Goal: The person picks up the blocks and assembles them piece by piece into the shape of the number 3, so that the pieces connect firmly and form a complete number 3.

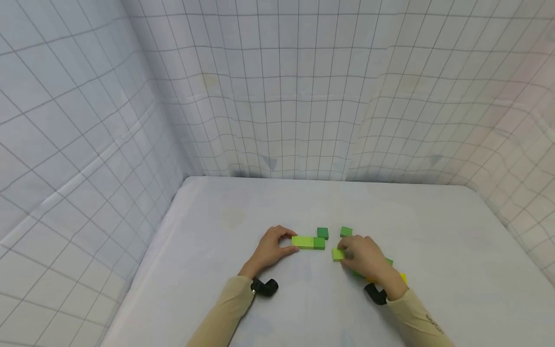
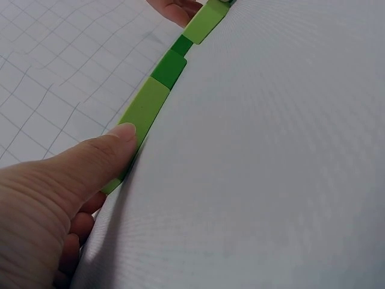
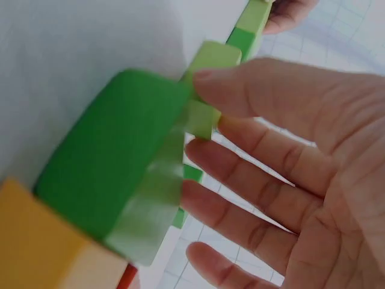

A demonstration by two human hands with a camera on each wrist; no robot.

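Observation:
In the head view, my left hand point(image 1: 270, 248) holds the left end of a short row, its thumb on the near side and fingers on the far side. That row is a light green block point(image 1: 302, 242) with a mid-green block point(image 1: 319, 243) at its right end. In the left wrist view the thumb lies against the light green block point(image 2: 143, 108). My right hand point(image 1: 366, 255) pinches another light green block point(image 1: 337, 255), just right of the row with a small gap. Its thumb and index finger grip this block point(image 3: 216, 55) in the right wrist view; the other fingers spread loosely.
Behind the row lie a dark green block point(image 1: 323, 233) and a green block point(image 1: 346, 232). Under the right wrist, partly hidden, are green blocks point(image 3: 114, 150) and yellow ones point(image 1: 403, 278). A white grid-patterned curtain point(image 1: 277, 96) surrounds the white table point(image 1: 208, 207).

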